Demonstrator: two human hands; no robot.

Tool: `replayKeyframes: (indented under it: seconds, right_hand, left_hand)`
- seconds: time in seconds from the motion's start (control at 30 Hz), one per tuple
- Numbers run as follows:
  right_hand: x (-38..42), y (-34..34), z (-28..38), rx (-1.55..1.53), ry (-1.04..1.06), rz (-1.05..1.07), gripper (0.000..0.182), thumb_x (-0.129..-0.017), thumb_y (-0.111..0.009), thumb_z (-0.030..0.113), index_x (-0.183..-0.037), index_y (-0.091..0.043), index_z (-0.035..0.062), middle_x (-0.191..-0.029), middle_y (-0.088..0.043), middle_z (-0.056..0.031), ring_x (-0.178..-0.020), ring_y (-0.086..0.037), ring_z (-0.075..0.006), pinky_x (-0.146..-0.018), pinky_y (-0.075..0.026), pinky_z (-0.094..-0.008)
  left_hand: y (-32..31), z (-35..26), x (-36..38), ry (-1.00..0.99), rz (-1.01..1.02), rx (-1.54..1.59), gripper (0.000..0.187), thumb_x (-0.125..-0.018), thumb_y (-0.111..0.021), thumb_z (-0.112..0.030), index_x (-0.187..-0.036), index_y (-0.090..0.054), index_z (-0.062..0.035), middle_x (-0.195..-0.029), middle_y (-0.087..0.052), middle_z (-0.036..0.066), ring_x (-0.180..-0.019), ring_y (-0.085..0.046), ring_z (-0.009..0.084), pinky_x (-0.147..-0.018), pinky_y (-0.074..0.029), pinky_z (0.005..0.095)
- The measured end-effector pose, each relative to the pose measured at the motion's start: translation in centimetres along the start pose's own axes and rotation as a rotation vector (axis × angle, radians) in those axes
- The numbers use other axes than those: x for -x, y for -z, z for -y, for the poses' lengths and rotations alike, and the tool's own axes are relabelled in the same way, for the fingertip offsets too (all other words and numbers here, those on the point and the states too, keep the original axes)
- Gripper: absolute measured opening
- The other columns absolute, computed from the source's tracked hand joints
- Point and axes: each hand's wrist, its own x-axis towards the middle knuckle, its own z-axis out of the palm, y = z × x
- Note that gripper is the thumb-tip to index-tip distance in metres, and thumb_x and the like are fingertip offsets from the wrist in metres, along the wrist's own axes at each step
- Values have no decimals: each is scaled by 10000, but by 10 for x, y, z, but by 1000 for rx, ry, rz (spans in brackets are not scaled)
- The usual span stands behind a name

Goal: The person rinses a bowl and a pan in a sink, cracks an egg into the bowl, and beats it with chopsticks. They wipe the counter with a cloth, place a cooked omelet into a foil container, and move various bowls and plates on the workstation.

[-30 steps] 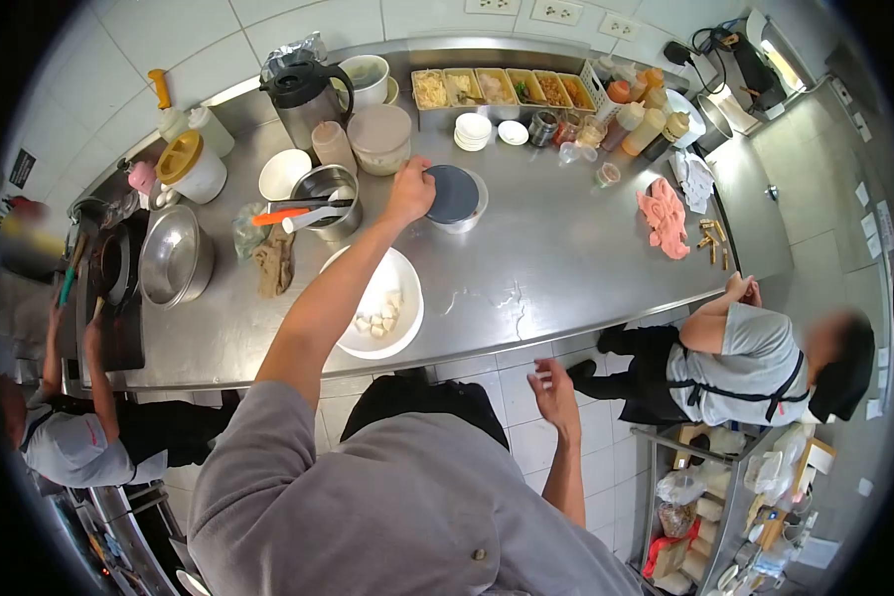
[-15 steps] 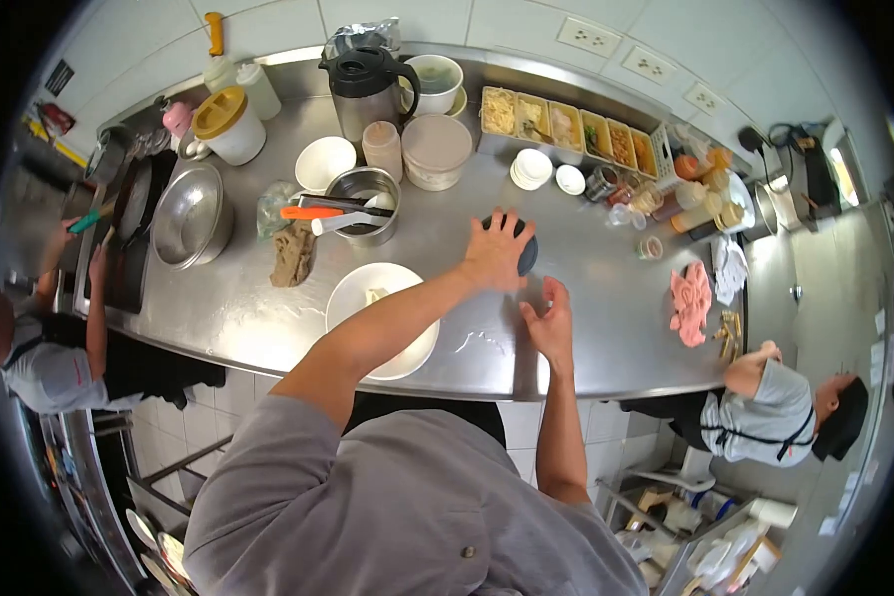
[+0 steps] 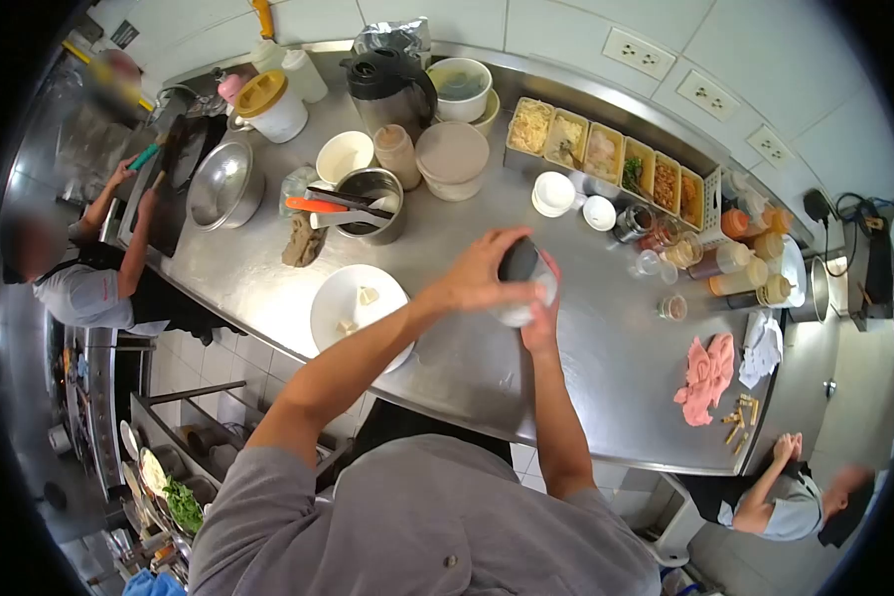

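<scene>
Since the earlier frames, the dark-lidded tub (image 3: 515,315) has left its spot on the counter (image 3: 586,397) and come nearer us, and our right hand, apart from it at first, has joined the left.

From the left, the metal bowl (image 3: 219,187) sits beside the stove, and the yellow-lidded tub (image 3: 261,92) stands behind it. The steel pot (image 3: 387,234) keeps several utensils (image 3: 318,207) leaning on its rim, handles outward, probably so they are easy to grab. The brown cloth (image 3: 302,241) lies just beside it.

Nearer us, the white bowl (image 3: 328,310) holds a few pale pieces (image 3: 369,296); its wide mouth leaves them in easy reach.

Our left hand (image 3: 467,278) is half open, curved round the tub, fingers up by the lid and thumb across its side. Our right hand (image 3: 540,330) cups the other side, fingers partly bent. We have it tilted between both palms, above the counter, likely so neither side slips. The lid looks on; we cannot tell what is inside.

Further right, the food containers (image 3: 603,151) stand in a row, contents in view: pale shreds, green herbs (image 3: 633,173), orange-brown bits. Squeeze bottles (image 3: 730,260) cluster beyond.
</scene>
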Motion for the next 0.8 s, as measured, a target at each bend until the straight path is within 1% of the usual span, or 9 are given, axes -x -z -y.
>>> replayKeyframes:
  seconds: [0.07, 0.13, 0.27, 0.4, 0.47, 0.57, 0.63, 0.7, 0.8]
  right_hand:
    - [-1, -3, 5, -453, -275, 24, 869, -814, -615, 482, -1468, -246, 44, -1435, -384, -147, -1324, -400, -273, -1077, -360, -418]
    - [-1, 4, 10, -739, -538, 141, 804, -854, -556, 501, -1456, -281, 44, -1446, -389, -129, -1328, -407, -281, -1077, -371, -439]
    - [-4, 12, 15, -502, -746, 265, 838, -812, -659, 469, -1432, -326, 15, -1405, -442, -115, -1291, -447, -258, -1076, -366, -419]
    - [-34, 13, 33, -187, -663, 772, 829, -770, -738, 330, -1422, -344, 2, -1380, -461, -86, -1254, -470, -213, -1062, -372, -375]
    - [-56, 3, 38, -132, -577, 912, 818, -759, -757, 250, -1422, -347, 5, -1370, -468, -70, -1242, -473, -189, -1050, -379, -355]
    - [-95, 43, -5, -97, -692, 449, 788, -739, -770, 161, -1404, -372, 20, -1339, -494, -52, -1218, -487, -171, -1038, -386, -348]
    - [-133, -8, 27, -114, -481, 215, 750, -735, -763, 88, -1385, -392, 35, -1313, -510, -49, -1190, -499, -166, -1026, -391, -344]
    - [-182, -51, 52, -71, -96, 284, 732, -725, -775, 69, -1360, -411, 42, -1292, -522, -56, -1169, -508, -170, -1017, -394, -340]
    - [-263, -84, 58, 268, 229, 248, 797, -685, -834, 173, -1334, -401, 8, -1280, -523, -114, -1172, -508, -207, -1004, -397, -336]
  left_hand:
    - [1, -25, 12, -173, -42, -278, 919, -706, -771, -489, -1421, -378, -67, -1311, -432, 210, -1241, -420, 356, -1051, -350, 410]
    - [7, -28, 20, -108, 14, -188, 896, -708, -781, -452, -1416, -389, -67, -1317, -431, 204, -1240, -424, 344, -1052, -347, 411]
    - [28, -27, 44, -40, 126, 1, 886, -699, -802, -391, -1418, -395, -70, -1327, -430, 198, -1242, -431, 337, -1051, -349, 414]
    - [48, -38, 57, -88, 234, 107, 875, -671, -821, -406, -1386, -446, -71, -1375, -412, 204, -1270, -429, 339, -1055, -350, 413]
    - [55, -51, 66, -184, -14, -164, 762, -707, -806, -374, -1336, -503, -69, -1385, -421, 194, -1278, -431, 338, -1058, -349, 419]
    - [68, -63, 87, -254, -372, -272, 541, -785, -758, -282, -1247, -579, -64, -1365, -462, 174, -1260, -458, 334, -1043, -370, 424]
    - [71, -74, 114, -207, -604, -191, 228, -853, -672, -99, -1074, -661, -40, -1287, -536, 143, -1200, -515, 314, -1000, -416, 408]
    - [65, -56, 147, -174, -760, -188, 169, -795, -710, -38, -960, -677, -36, -1183, -587, 127, -1096, -556, 307, -913, -458, 384]
    - [44, -35, 207, 18, -816, -226, 99, -803, -689, -21, -901, -672, -14, -1158, -595, 133, -1076, -575, 280, -951, -449, 380]
